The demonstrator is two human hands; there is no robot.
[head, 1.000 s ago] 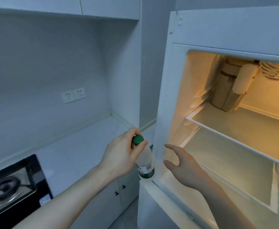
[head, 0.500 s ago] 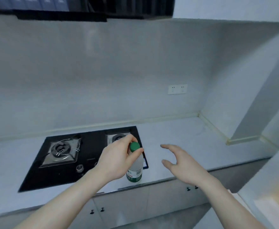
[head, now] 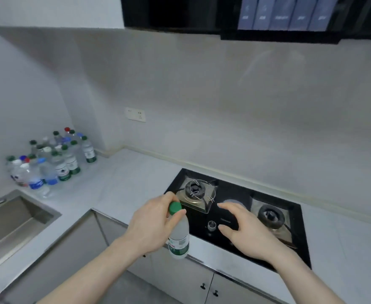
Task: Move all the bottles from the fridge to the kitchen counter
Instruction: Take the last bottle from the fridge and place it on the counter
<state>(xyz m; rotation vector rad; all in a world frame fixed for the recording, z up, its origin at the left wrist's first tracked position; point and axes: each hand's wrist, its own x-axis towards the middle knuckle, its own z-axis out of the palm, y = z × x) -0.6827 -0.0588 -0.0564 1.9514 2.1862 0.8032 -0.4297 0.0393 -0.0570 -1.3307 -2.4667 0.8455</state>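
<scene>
While your left hand (head: 152, 227) pinches the green-capped bottle (head: 178, 236) by its neck above the table's (head: 123, 187) front edge beside the stove (head: 241, 218), your right hand (head: 243, 230) hovers spread and empty. Carry it left to the cluster of bottles (head: 50, 161) near the sink (head: 11, 218), and set it base-first. It hangs upright, cap up, long axis near vertical.

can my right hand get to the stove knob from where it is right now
Probably yes. The right hand is open, holds nothing, and hovers just right of the knob with nothing between them.
</scene>
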